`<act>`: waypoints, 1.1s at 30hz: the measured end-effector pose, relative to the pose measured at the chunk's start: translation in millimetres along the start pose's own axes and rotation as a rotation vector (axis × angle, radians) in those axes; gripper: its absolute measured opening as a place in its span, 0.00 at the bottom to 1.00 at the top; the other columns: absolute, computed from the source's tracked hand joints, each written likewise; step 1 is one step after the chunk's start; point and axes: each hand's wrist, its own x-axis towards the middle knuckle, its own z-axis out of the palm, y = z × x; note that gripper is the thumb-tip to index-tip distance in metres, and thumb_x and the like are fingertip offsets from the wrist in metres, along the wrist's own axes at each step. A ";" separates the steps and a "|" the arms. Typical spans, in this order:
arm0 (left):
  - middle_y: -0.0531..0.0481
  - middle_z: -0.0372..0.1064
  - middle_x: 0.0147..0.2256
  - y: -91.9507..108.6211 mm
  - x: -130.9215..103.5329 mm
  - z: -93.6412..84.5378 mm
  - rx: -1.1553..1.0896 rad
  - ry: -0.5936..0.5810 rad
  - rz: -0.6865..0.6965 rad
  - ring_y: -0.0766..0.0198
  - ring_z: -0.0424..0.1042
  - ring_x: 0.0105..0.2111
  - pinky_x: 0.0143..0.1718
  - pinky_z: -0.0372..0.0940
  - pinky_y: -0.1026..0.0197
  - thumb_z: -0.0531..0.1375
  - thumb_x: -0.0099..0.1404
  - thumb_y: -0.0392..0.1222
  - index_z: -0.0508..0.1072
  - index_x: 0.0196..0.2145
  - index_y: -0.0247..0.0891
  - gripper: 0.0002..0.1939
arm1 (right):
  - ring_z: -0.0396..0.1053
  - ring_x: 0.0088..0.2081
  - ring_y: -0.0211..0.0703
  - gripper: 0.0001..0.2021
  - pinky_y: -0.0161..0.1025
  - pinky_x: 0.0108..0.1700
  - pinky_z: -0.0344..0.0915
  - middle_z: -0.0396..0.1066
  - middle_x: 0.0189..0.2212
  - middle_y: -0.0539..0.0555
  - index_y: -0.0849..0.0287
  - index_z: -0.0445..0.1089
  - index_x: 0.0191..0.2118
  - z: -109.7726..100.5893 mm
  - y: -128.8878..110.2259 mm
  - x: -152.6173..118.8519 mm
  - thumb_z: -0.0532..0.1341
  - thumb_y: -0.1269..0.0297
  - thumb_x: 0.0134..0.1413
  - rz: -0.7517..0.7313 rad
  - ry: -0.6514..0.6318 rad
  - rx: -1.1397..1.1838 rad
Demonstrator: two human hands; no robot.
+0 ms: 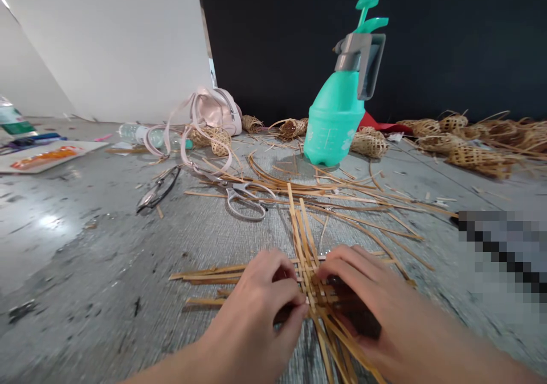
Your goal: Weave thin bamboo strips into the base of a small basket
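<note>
Woven piece: an open cross of flat, tan, wood-like strips [308, 276], lying on the grey, scuffed, streaked surface [205, 236] between the two hands. Lengthwise strips run away from the person and back toward the body; crosswise strips extend to both sides, passing under the hands.

Left hand [260, 301]: at the left side of the crossing, touching it. Fingers curled, thumb and forefinger brought together, pinching at the edge of the weave. The crossing lies just beside the fingertips, to their right.

Right hand [380, 298]: arched over the right side of the weave, fingers bent, fingertips touching near the crossing, which lies just to their left. Thumb hidden; cannot tell whether this hand pinches a strip or only presses on it. Something dark and glossy [335, 280] shows beneath its fingers, possibly a small object, though shadow makes this uncertain.

Beyond the hands: grey-handled metal scissors [247, 200] lie near a spread of long, loose tan strips [342, 193]. Thin-framed eyeglasses [158, 191] rest left of the scissors. Farther back, a turquoise plastic spray bottle with grey collar and handle [333, 119] stands upright; a pale pink bag with straps [220, 110] sits to its left. A clear plastic bottle [141, 135] lies on its side, and openwork woven tan forms [478, 159] lie along the dark wall [265, 36].
</note>
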 end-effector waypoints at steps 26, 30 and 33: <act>0.52 0.65 0.28 -2.4 11.2 4.5 -0.133 0.002 -0.240 0.62 0.63 0.33 0.36 0.57 0.59 0.61 0.49 0.26 0.64 0.24 0.36 0.09 | 0.56 0.33 0.41 0.10 0.40 0.33 0.57 0.58 0.31 0.50 0.58 0.59 0.30 2.8 -0.1 11.2 0.58 0.74 0.38 0.039 -0.006 0.103; 0.53 0.65 0.28 -3.7 11.6 4.6 -0.162 -0.002 -0.205 0.63 0.63 0.33 0.36 0.57 0.60 0.60 0.49 0.24 0.66 0.22 0.35 0.09 | 0.56 0.32 0.40 0.09 0.39 0.32 0.57 0.58 0.30 0.50 0.58 0.59 0.30 2.2 2.3 12.0 0.58 0.74 0.38 0.042 -0.011 0.128; 0.52 0.66 0.28 -4.6 12.1 4.8 -0.182 0.011 -0.197 0.63 0.64 0.33 0.37 0.57 0.60 0.61 0.48 0.23 0.67 0.21 0.34 0.09 | 0.56 0.31 0.40 0.09 0.38 0.31 0.57 0.58 0.30 0.49 0.58 0.59 0.29 2.1 4.0 12.9 0.58 0.74 0.39 0.021 -0.025 0.156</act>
